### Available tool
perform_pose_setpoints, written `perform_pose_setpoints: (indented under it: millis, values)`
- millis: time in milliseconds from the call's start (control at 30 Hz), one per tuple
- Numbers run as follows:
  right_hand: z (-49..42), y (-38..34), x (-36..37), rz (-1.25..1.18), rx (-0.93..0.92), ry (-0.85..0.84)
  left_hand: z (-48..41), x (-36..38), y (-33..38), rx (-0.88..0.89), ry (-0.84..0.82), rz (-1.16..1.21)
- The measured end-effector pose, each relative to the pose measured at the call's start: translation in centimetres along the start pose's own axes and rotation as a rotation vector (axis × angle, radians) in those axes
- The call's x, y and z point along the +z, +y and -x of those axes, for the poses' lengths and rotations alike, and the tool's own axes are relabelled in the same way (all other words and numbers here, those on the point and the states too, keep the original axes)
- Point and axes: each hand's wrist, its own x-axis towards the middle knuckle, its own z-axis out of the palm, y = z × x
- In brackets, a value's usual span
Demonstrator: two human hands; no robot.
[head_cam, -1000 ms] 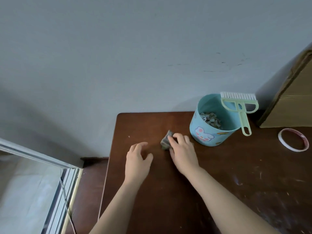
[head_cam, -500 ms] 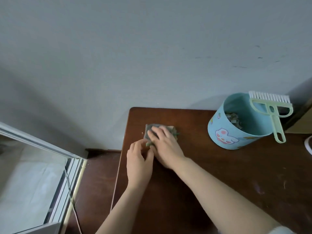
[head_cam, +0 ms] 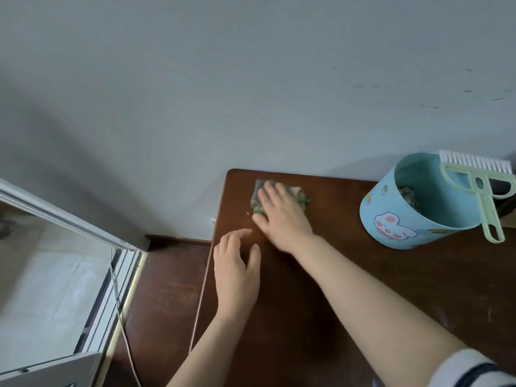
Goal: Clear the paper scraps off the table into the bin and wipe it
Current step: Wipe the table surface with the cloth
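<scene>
no readable text, labels or numbers

Dark brown desk (head_cam: 349, 289), pale grey wall (head_cam: 223, 79).
Light blue bin (head_cam: 413, 216) with a white rabbit print; mint-green brush (head_cam: 483, 191), white bristles; grey-green cloth (head_cam: 258, 195); white sleeve (head_cam: 474, 370), dark stripe.

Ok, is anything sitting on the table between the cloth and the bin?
Nothing visible. The right hand presses the cloth flat near the back left corner of the table, and only bare wood lies between it and the bin to the right. The left hand is nearer, off that path.
</scene>
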Motion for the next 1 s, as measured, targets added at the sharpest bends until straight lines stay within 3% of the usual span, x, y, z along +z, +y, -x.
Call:
perform_pose_setpoints:
  millis: [167, 300, 433, 633, 700, 833, 933, 1000]
  values:
    - [5.4, -2.6, 0.8, -0.14, -0.286, -0.131, 0.0, 0.0, 0.2, -0.031, 0.071, 0.059]
    - [1.1, 0.2, 0.0, 0.008, -0.149, -0.086, 0.0, -0.5, 0.1, -0.007, 0.043, 0.047]
    - [-4.2, -1.2, -0.1, -0.023, -0.039, -0.137, 0.1, -1.4, -0.1, -0.05, 0.021, 0.049]
    - [1.1, -4.7, 1.6, -0.07, -0.344, -0.175, -0.1, -1.6, -0.8, -0.089, 0.108, 0.1]
    - [3.4, -4.1, 1.8, -0.128, -0.37, -0.17, 0.0, -1.7, -0.8, -0.105, 0.121, 0.1]
    - [0.0, -1.6, 0.6, 0.021, -0.218, -0.105, 0.6, -2.0, -0.7, -0.106, 0.077, 0.116]
    - [-4.7, -1.3, -0.3, -0.006, -0.062, -0.163, 1.1, -2.2, -0.8, -0.116, 0.043, 0.127]
    - [-5.7, -2.5, -0.2, -0.009, -0.07, -0.189, 1.4, -2.3, -1.1, -0.119, 0.035, 0.123]
